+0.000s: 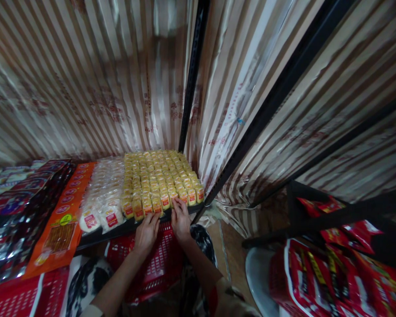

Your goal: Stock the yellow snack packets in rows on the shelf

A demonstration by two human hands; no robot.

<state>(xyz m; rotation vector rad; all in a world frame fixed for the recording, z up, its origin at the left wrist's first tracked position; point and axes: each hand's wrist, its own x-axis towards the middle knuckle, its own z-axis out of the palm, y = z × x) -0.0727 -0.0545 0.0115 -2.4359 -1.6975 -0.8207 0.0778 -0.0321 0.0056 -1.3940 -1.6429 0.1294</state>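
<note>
Rows of small yellow snack packets (158, 176) with red labels fill the right end of a dark shelf (119, 230). My left hand (145, 233) rests at the shelf's front edge, fingers curled against the front row of packets. My right hand (180, 218) is beside it, fingertips pressing on a packet in the front row near the shelf's corner. Neither hand has lifted a packet off the shelf.
White round packets (102, 198) lie left of the yellow ones, then orange packs (64, 220) and dark foil bags (16, 211). A red plastic basket (158, 264) sits below my arms. Red bags (333, 277) fill a rack at the right. Black shelf posts (191, 75) stand against the striped curtain.
</note>
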